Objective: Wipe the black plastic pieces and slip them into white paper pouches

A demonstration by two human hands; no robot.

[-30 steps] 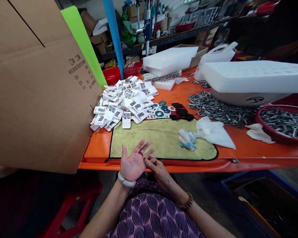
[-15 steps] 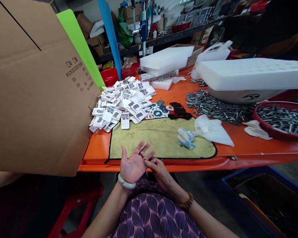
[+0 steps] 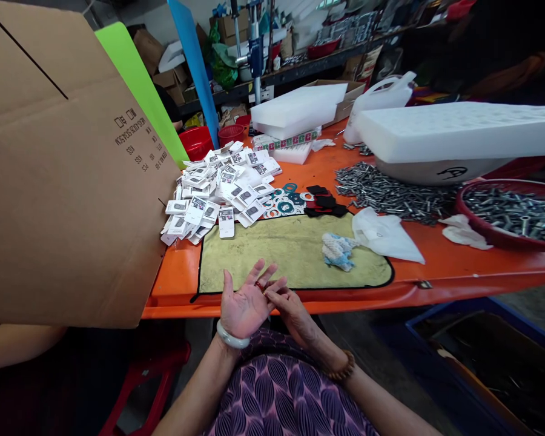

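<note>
My left hand (image 3: 245, 300) is held palm up at the near edge of the orange table (image 3: 458, 266), fingers spread; a white bangle sits on its wrist. A small red ring or band shows on one of its fingers. My right hand (image 3: 290, 307) lies beside it, fingertips pinched at that finger; what they grip is too small to name. Both hands hover over the front edge of a yellow-green mat (image 3: 295, 251). Beyond the mat lies a heap of small white printed cards (image 3: 218, 188), with teal rings (image 3: 287, 198) and black pieces (image 3: 324, 203) beside it.
A large cardboard box flap (image 3: 63, 175) fills the left. A crumpled blue-white cloth (image 3: 338, 249) and a white bag (image 3: 384, 236) lie on the mat's right end. Loose metal parts (image 3: 386, 194), a red basin of them (image 3: 513, 215), white foam blocks (image 3: 458, 130), and a red stool (image 3: 140, 375) surround me.
The view has drifted slightly left and up. My hands stay together at the table edge, with the right fingertips still working at the left hand's finger.
</note>
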